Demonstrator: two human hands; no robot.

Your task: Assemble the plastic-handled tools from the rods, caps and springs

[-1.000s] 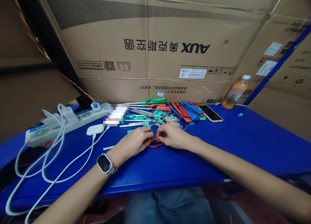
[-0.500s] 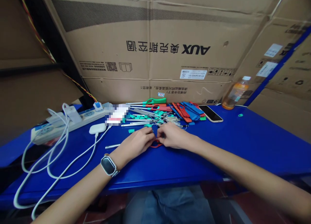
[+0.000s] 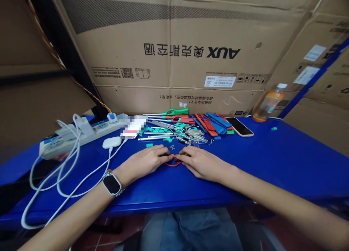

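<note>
Both hands low centre, fingertips nearly meeting. Left hand (image 3: 149,160) and right hand (image 3: 204,163) were closed on opposite ends of a red handle piece (image 3: 173,164), fingers together on it; the exact hold was partly hidden under the fingers. The red handle piece lay just below centre of the frame, its curved loop showing between the hands, at worktop (image 3: 286,160) level. Small pale bits (image 3: 172,147) sat just above the fingertips, too small to identify. A teal block (image 3: 149,145) lay just above the left hand. Smartwatch (image 3: 112,183) on left wrist, lower left of centre.

Above the hands, mid-frame: a messy pile with metal rods (image 3: 152,138), teal pieces and clear tubes (image 3: 201,137). Behind it, a green-handled lighter (image 3: 178,112) and red-handled ones. Right of the pile, red shells (image 3: 209,126) and blue shells (image 3: 221,125) overlapped; next to them a dark-screened phone (image 3: 240,126). Further right, a bottle (image 3: 269,105) stood upright, orange liquid inside.

Left of centre: a partly pixelated device (image 3: 133,127), a white case (image 3: 111,142), looping white cables and a power strip (image 3: 61,145). Cardboard (image 3: 185,22) with upside-down AUX print filled the top. Blue-grey trousers (image 3: 188,229) showed bottom centre.
</note>
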